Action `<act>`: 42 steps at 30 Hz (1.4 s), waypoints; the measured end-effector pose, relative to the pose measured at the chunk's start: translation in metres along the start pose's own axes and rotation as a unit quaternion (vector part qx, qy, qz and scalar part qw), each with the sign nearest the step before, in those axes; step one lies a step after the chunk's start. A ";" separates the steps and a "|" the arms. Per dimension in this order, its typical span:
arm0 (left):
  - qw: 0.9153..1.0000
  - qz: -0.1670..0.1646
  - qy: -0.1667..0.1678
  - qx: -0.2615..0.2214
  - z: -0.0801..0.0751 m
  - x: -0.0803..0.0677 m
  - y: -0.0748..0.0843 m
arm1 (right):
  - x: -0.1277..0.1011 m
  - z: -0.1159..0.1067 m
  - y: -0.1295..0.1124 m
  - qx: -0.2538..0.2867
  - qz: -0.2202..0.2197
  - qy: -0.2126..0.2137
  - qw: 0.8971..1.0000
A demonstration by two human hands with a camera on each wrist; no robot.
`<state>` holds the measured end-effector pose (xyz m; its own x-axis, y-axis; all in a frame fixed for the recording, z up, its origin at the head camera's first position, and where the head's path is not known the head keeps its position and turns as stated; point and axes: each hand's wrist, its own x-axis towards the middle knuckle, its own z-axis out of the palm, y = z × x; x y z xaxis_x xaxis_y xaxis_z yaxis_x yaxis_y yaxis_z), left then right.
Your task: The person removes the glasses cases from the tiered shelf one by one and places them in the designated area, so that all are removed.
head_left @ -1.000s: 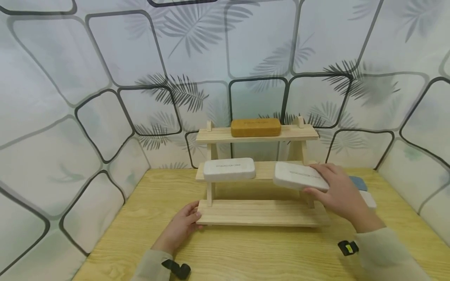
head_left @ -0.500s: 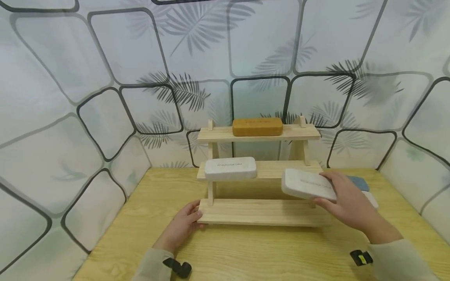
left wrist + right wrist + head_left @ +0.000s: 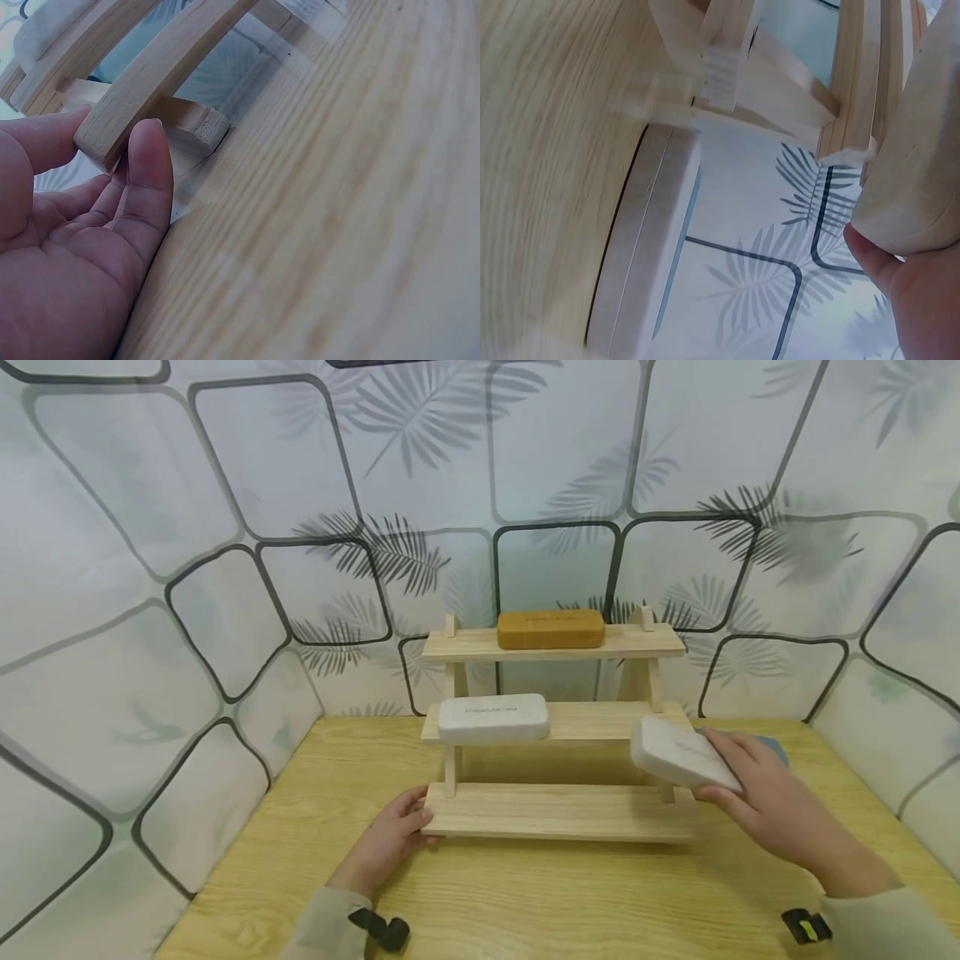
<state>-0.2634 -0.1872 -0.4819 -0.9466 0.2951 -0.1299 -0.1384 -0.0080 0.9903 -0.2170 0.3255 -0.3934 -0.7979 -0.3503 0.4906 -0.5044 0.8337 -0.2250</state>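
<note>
Two hands at a stepped wooden rack, one steadying it, one carrying a case.

The desk (image 3: 525,902) holds a three-tier wooden rack (image 3: 555,814); the left hand (image 3: 386,843) braces its bottom board, fingers (image 3: 146,161) curled round the end. The right hand (image 3: 780,814) grips a tilted white case (image 3: 678,752) in the air just off the rack's right end. Another white case (image 3: 492,718) sits on the middle tier, a brown one (image 3: 551,628) on top. I'd judge the held case is mid-carry; setting it down calls for levelling it first.
</note>
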 end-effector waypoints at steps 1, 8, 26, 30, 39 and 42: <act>1.000 0.000 0.000 0.000 0.000 0.000 0.000 | -0.002 0.000 0.002 0.001 0.006 -0.003 1.000; 1.000 0.002 -0.005 -0.003 -0.001 0.000 -0.001 | -0.014 -0.003 0.015 0.001 0.009 -0.019 1.000; 1.000 -0.001 -0.001 -0.007 0.002 -0.003 0.000 | -0.052 -0.009 0.044 -0.016 0.061 -0.043 0.997; 1.000 0.002 -0.006 -0.004 0.001 -0.002 -0.001 | -0.060 -0.010 0.052 -0.017 0.061 -0.033 0.997; 1.000 0.004 -0.006 0.000 0.000 -0.002 0.000 | -0.077 -0.004 0.070 -0.042 0.088 -0.076 0.992; 1.000 0.007 -0.005 0.003 0.000 -0.001 0.001 | -0.082 -0.001 0.074 -0.039 0.091 -0.080 0.992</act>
<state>-0.2622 -0.1875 -0.4810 -0.9453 0.3049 -0.1164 -0.1241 -0.0059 0.9923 -0.1889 0.4167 -0.4494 -0.9188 -0.2487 0.3066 -0.3249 0.9175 -0.2295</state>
